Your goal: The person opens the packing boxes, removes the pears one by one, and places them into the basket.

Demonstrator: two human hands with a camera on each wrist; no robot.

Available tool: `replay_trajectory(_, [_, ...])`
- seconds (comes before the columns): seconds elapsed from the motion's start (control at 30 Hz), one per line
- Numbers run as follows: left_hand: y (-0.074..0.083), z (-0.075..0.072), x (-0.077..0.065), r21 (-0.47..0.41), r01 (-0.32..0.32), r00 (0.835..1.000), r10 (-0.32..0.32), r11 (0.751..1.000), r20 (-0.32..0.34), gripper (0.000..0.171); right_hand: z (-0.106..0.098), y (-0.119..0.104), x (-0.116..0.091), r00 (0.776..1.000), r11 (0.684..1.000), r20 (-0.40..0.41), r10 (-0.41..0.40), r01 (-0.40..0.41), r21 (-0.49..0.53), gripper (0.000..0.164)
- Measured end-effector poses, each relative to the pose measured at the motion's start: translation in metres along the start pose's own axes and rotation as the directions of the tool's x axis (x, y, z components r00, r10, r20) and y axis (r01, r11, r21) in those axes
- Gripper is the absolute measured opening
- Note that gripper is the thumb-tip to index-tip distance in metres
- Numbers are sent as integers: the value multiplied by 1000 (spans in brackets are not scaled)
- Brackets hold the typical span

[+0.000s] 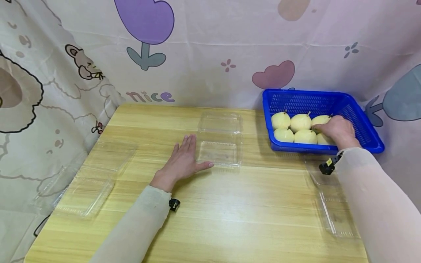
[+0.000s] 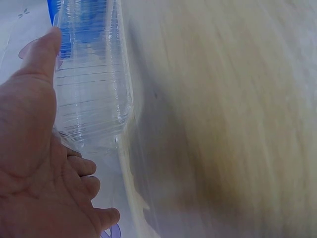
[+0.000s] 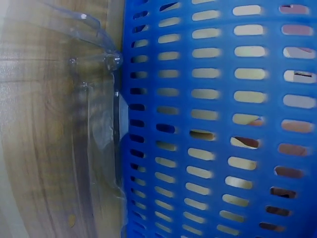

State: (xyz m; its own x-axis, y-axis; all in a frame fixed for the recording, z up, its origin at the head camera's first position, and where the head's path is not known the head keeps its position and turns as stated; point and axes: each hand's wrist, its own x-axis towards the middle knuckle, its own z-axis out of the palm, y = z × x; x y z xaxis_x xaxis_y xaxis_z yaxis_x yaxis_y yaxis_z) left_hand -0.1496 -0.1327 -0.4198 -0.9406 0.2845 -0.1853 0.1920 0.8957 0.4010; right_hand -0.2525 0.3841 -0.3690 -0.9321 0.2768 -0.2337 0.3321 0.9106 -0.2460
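Note:
My left hand lies beside a clear plastic clamshell box with its lid folded back. Its fingers are straight along the box's left side, and the thumb reaches to the front edge. In the left wrist view the thumb is against the ridged plastic wall. My right hand reaches into a blue plastic basket of pale yellow pears. Thumb and fingers grip a pear in the back row, partly hidden by the hand. The basket's slotted wall covers most of the right wrist view.
Another opened clear box stands at the table's left edge. A further one lies at the right, partly under my right forearm. The wooden table meets printed curtains at the back and left.

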Motion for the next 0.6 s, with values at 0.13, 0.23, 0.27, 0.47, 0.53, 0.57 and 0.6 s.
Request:
replay_trajectory(0.13, [0,0,0,2,1,1000,-1,1000,0,127,-2,-4,-5,999,998,-48,25,-22,61,93])
replay_trajectory(0.23, [1,1,0,-4,-1,1000,1,1000,-1,127,-4,-9,-12,986,986,-163,44,-17,165,91])
replay_trajectory(0.27, [2,1,0,-6,-2,1000,2,1000,-1,127,-5,-12,-15,977,980,-210,48,-5,201,89])
replay_trajectory(0.47, [2,2,-1,-16,-7,1000,6,1000,-12,128,-2,-51,-46,819,913,-573,18,221,344,59])
replay_trajectory(0.53, [3,3,-1,-18,-18,1000,17,1000,-25,128,2,-70,-61,740,883,-671,-45,344,321,48])
replay_trajectory(0.57, [3,3,-1,-16,-24,999,24,1000,-31,128,5,-79,-68,696,864,-712,-91,411,292,44])
replay_trajectory(0.6, [3,3,0,-13,-34,999,33,999,-38,127,8,-88,-75,657,841,-740,-142,474,260,41])
